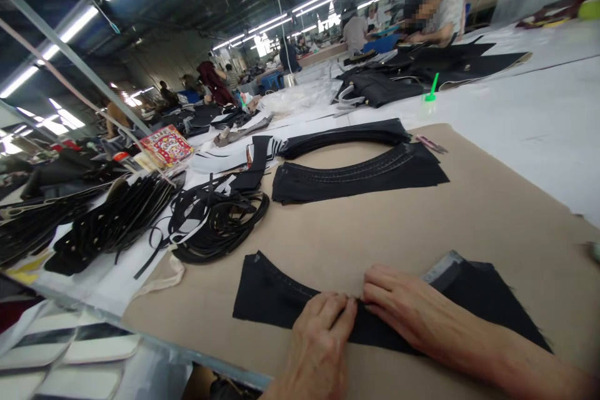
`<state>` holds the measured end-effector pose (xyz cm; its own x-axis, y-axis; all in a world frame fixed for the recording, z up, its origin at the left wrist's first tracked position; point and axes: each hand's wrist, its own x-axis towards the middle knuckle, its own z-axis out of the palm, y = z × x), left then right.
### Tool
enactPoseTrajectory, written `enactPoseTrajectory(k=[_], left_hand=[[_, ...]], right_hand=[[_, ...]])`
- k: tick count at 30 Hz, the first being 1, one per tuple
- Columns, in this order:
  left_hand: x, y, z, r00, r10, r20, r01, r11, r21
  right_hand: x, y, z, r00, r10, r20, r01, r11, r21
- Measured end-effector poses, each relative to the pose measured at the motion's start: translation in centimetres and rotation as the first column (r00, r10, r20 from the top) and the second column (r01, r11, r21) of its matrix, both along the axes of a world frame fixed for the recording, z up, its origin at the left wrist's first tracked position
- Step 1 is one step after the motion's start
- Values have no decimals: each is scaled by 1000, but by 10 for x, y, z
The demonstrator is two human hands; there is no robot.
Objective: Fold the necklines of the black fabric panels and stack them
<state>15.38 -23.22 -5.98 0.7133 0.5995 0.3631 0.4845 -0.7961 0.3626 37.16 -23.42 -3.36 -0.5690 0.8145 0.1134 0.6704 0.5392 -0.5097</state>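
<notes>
A black curved fabric piece (272,297) lies on the brown board (225,287) at the front. My left hand (323,331) has its fingers bent together on the curved upper edge near the middle. Just to the right, my right hand (403,300) pinches the same edge, its fingertips almost meeting the left ones. Grey backing shows on the piece beyond the right hand. Behind, a stack of black curved pieces with stitched edges (356,178) lies below another dark curved stack (347,136). The fingertips partly hide the edge they grip.
Coiled black straps (220,225) and piled black strips (112,219) lie on the left. Small pink-handled snips (431,144) rest near the stacks. A green pointed object (431,90) stands on the white table (529,137). A person (440,15) leans over the far side.
</notes>
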Motion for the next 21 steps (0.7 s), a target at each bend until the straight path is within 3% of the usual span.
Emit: enactPoseTrajectory(k=[5, 10, 13, 17, 21], left_hand=[[-16, 4, 4, 995, -33, -89, 39, 997, 68], [-35, 17, 22, 994, -45, -100, 44, 999, -12], [-33, 17, 27, 999, -8, -41, 4, 996, -90], [-15, 4, 18, 997, 50, 52, -41, 987, -156], [-4, -5, 4, 997, 53, 63, -47, 994, -97]], right_hand=[[1, -2, 2, 1000, 13, 22, -12, 999, -50], [-15, -8, 8, 996, -39, 80, 47, 993, -106], [-21, -9, 10, 995, -65, 79, 73, 993, -98], [-21, -9, 9, 995, -80, 58, 84, 994, -76], [-14, -11, 4, 998, -51, 37, 53, 997, -49]])
